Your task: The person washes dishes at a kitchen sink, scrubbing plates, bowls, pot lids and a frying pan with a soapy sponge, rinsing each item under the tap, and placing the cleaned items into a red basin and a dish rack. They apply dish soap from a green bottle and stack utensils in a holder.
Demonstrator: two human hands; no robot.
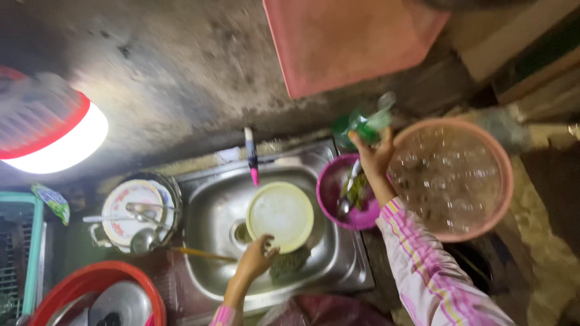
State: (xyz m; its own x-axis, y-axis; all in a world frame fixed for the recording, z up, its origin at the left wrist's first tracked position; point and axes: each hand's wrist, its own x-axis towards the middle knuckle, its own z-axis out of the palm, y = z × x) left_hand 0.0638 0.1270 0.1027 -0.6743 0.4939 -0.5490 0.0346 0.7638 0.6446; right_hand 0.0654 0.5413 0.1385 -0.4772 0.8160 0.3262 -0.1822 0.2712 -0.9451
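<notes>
pink striped sleeve (432, 271), right arm, nearest the lens, running up from the lower right edge.

right hand (374, 158): raised over the magenta bowl (338, 196), fingers closed on a crumpled green wrapper (362, 124); the hand sits between that bowl and the big pink basin (453, 178).

left hand (257, 258): low in the steel sink (211, 217), fingers loosely curled at the near edge of the pale yellow plate (281, 214), touching it; whether it grips the rim i cannot tell. a dark scrubber (290, 262) lies just beside the hand.

magenta bowl: on the sink's right rim, holding a spoon (347, 193) and green scraps; looks unwashed.

pink basin: right of the sink, full of bubbly water.

progress, as a judgement: washing looks partly done. the plate in the sink appears in hand; the magenta bowl and spoon remain. a metal pot (139, 211) with a patterned plate and ladle stands left of the sink, and a red basin (99, 296) at lower left holds steel ware; cleaned or not, cannot tell.

surface and room: the desk around the sink is dark and wet-looking. a pink-tipped brush (251, 156) rests on the back rim. behind rises a rough, stained grey wall (181, 66); a red-and-white lamp (51, 130) glares at left, a pink board (350, 42) leans at top.
</notes>
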